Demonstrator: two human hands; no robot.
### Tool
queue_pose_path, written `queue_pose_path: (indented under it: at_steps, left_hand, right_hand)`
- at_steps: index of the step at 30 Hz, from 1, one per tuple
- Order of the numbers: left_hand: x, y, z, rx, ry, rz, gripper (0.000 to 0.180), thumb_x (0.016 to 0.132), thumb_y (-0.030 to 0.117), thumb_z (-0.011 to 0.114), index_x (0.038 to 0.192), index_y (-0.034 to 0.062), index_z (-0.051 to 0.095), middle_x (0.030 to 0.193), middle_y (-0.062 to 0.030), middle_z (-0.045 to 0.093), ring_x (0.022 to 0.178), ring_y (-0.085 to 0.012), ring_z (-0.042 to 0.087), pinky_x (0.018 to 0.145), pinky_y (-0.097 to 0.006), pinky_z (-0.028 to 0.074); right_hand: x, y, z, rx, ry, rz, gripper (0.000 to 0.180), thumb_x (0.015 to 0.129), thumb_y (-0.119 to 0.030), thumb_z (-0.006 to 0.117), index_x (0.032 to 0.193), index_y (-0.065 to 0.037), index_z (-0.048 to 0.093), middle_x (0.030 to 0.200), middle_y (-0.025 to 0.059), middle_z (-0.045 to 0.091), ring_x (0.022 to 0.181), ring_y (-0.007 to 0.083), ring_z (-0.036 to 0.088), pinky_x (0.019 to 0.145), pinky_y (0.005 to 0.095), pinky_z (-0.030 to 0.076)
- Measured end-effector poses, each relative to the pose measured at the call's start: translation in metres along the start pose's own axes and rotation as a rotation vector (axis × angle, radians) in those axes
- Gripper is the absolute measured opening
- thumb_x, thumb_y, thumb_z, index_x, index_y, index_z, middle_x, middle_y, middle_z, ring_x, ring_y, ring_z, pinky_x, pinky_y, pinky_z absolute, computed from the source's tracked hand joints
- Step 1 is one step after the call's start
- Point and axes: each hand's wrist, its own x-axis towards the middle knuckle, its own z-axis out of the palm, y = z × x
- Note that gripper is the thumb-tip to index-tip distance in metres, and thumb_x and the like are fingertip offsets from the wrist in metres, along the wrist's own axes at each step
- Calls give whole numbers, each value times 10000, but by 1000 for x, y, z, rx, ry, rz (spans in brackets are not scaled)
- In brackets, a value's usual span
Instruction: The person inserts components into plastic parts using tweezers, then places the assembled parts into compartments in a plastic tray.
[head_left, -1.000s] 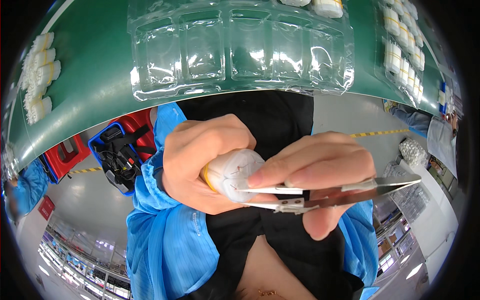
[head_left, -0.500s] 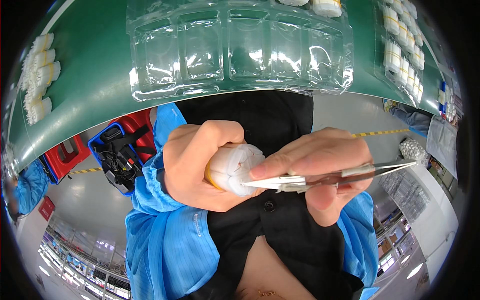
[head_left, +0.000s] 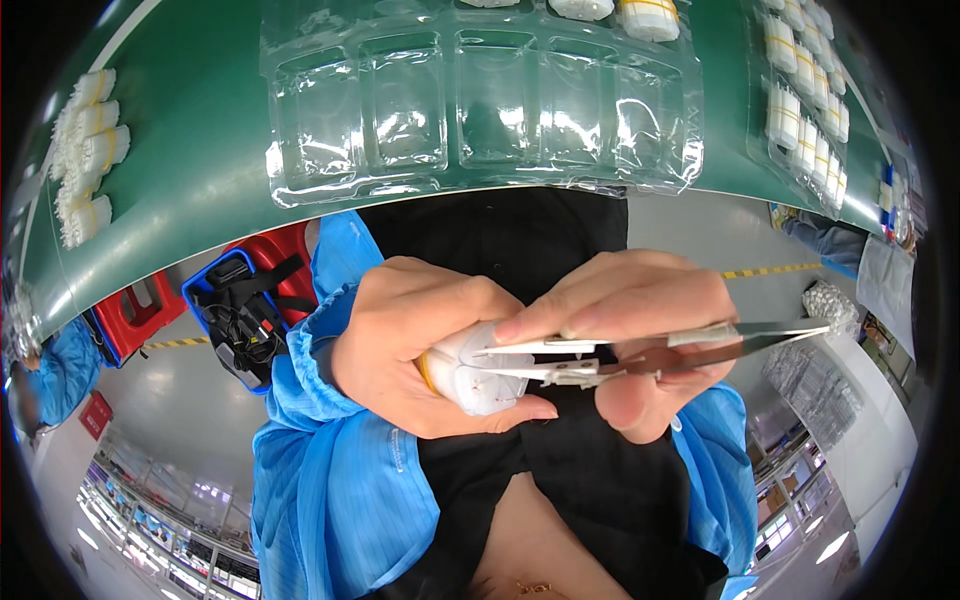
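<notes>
My left hand (head_left: 420,345) is closed round a bundle of white, soft-looking pieces (head_left: 485,385) with a yellow band round it. The bundle's end faces right, toward my other hand. In my right hand (head_left: 650,335) is a pair of metal tweezers (head_left: 690,350), gripped between thumb and fingers with pale wrapping on the arms. Its two tips stand apart at the bundle's end. Whether they pinch a piece there I cannot tell. Both hands are in front of my chest, below the table's near edge.
A clear plastic tray (head_left: 452,120) with compartments lies on the green table (head_left: 200,130), with banded bundles (head_left: 650,18) at its far side. More white bundles (head_left: 100,150) stand left, others (head_left: 800,135) right. A blue crate (head_left: 188,290) holds black straps and cables, near a red stool (head_left: 150,310).
The tweezer tips have spread apart. My left hand has turned and shifted slightly down and right with the bundle, its thumb now stretched along the lower side.
</notes>
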Motion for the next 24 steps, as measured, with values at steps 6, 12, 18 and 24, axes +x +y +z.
queue_pose_path:
  at_steps: [6,12,18,24]
  left_hand:
    - [-2,-8,4,2,-29,52,397,576,201,861,805,3,605,659,-79,615,507,-214,604,427,-261,427]
    - [2,-5,4,-21,-57,23,387,588,189,852,812,2,597,674,-85,621,530,-226,619,445,-262,446]
    - [2,-3,2,108,-36,-14,370,591,180,844,811,11,600,648,-81,610,531,-227,621,451,-269,454]
    - [0,-4,3,133,-28,1,370,578,178,847,799,18,596,630,-81,598,513,-236,607,439,-275,442]
  right_hand:
    - [-10,3,0,48,33,25,344,876,-256,623,992,47,506,801,240,649,707,285,676,570,338,554]
    - [-6,-5,1,-123,7,-11,289,885,-243,615,950,33,558,797,228,660,657,267,666,566,334,549]
    - [-12,1,9,-74,142,45,310,881,-263,619,921,37,551,786,227,657,655,264,662,571,332,547]
    - [-7,1,0,-97,50,25,367,884,-316,600,929,45,549,799,220,662,663,264,665,570,335,548]
